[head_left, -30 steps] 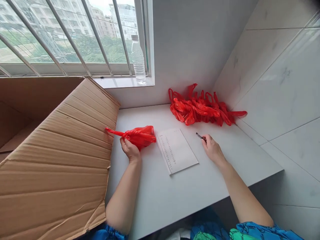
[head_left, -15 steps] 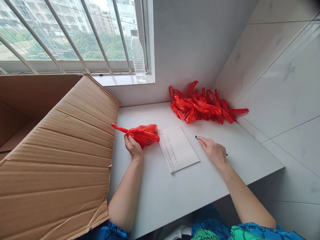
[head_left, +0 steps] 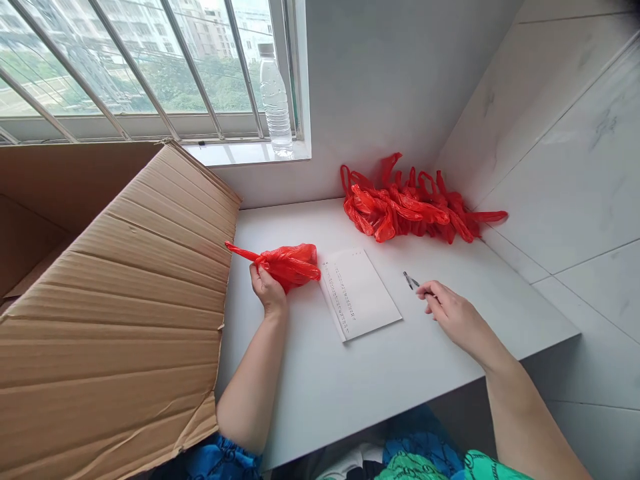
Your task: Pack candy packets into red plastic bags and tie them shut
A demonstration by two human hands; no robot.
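My left hand (head_left: 270, 292) is closed on a knotted red plastic bag (head_left: 293, 265), fingers at its gathered neck; a twisted end points left. What the bag contains is hidden. Just right of the bag lies a white notebook (head_left: 367, 293) with columns of small handwritten marks along its left side. Beyond the notebook's right edge, my right hand (head_left: 453, 317) has its thumb and fingers around one end of a dark pen (head_left: 411, 281). The pen's other end sticks out toward the upper left, low over the white table (head_left: 320, 393).
A large open cardboard box (head_left: 150, 287) fills the left side, against the table. A heap of red plastic bags (head_left: 400, 208) lies at the back by the wall. On the sill of the barred window stands a clear water bottle (head_left: 276, 107). A tiled wall (head_left: 575, 180) borders the right.
My right hand has moved right and slightly toward me, the pen shifting right with it and showing more of its length. My left hand still holds the red bag. The view has tilted slightly.
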